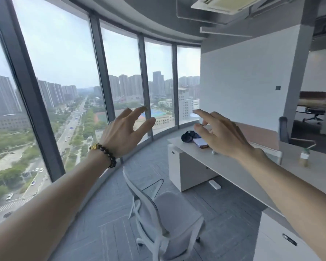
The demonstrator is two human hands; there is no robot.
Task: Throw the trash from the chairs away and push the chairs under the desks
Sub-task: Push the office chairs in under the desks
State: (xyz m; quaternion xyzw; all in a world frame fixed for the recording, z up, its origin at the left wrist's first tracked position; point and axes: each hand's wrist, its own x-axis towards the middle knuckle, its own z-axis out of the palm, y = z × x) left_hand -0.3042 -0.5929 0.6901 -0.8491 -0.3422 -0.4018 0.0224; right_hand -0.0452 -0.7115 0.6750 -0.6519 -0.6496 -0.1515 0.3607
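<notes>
Hovering open and empty, both hands' grips (124, 132) (222, 134) above white chair (167, 213).

open floor between white chair (164, 213) and desk (231, 166); curved window wall (68, 91) close on the left

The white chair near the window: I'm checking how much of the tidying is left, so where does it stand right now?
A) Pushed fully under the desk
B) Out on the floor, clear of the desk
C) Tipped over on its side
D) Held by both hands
B: the white chair stands upright on the grey floor, apart from the desk, while the left hand and right hand hover open above it, touching nothing.
</notes>
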